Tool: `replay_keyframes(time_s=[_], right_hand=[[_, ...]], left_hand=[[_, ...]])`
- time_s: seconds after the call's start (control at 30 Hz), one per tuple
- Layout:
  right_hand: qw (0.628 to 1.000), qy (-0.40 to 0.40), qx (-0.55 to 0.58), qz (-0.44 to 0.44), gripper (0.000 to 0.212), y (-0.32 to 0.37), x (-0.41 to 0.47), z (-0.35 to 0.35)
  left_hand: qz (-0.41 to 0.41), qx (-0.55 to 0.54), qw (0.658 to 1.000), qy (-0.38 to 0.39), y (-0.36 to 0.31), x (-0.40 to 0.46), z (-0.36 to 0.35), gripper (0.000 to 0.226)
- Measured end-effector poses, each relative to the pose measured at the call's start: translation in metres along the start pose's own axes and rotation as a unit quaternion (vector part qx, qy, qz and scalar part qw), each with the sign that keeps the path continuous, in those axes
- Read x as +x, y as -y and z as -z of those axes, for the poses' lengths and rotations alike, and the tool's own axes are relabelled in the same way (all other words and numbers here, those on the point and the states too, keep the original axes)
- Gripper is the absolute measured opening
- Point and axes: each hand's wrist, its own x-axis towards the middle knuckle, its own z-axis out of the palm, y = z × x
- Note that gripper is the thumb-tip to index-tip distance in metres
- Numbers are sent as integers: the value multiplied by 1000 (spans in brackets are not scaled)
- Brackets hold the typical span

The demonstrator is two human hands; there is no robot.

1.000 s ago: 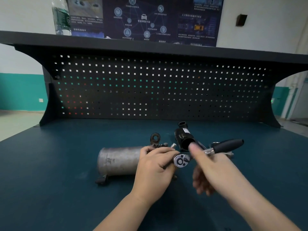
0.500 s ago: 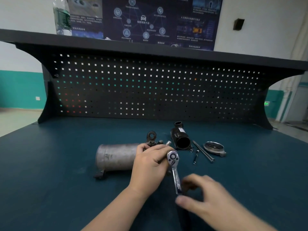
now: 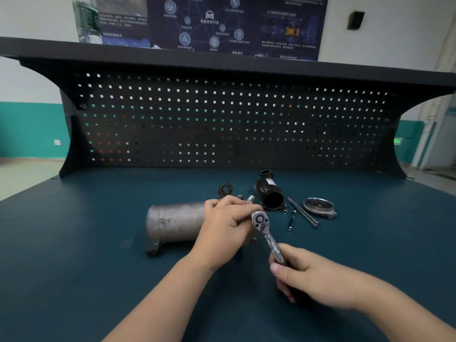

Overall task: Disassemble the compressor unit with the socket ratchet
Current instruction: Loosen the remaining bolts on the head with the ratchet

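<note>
While two hands (image 3: pixel 225 223) grip one ratchet (image 3: pixel 267 236), one compressor (image 3: pixel 176 222), perhaps two loose bolts (image 3: pixel 302 212)

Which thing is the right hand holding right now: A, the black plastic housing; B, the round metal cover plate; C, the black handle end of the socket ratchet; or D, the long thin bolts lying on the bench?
C: the right hand grips the handle end of the socket ratchet, whose head sits by the left hand on the compressor cylinder.
</note>
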Motion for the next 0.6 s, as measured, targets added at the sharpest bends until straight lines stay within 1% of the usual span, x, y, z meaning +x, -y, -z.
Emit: replay_keyframes(time_s=[0.07,0.1,0.13,0.27,0.37,0.4,0.47,0.53,0.57,0.6], right_hand=[[994,-96,-45,11,34,-6,-4,4],[984,-148,-94,20,42,-7,-5,12],[972,-184,-143,25,50,-7,-5,22],[930,-238,-279,-1,72,10,1,55],[910,-236,-341,0,90,19,3,69],[910,-232,-343,-2,91,20,2,71],[918,-251,-306,3,80,17,0,66],[927,-302,-222,14,71,12,0,46],[932,-320,-168,8,70,10,0,33],[942,-318,-106,-13,71,8,0,22]], left_hand=[[8,-3,1000,6,3,0,-2,24],[8,-3,1000,7,3,0,-3,21],[6,-2,1000,5,3,-1,-3,19],[8,-21,1000,-2,1,0,1,25],[12,-45,999,-6,1,0,2,32],[15,-44,999,-7,1,0,1,33],[21,-29,999,-11,2,0,-2,30],[20,-14,999,-25,2,0,-4,31],[19,-10,999,-33,2,-1,-6,28],[17,-9,999,-41,3,-1,-7,23]])
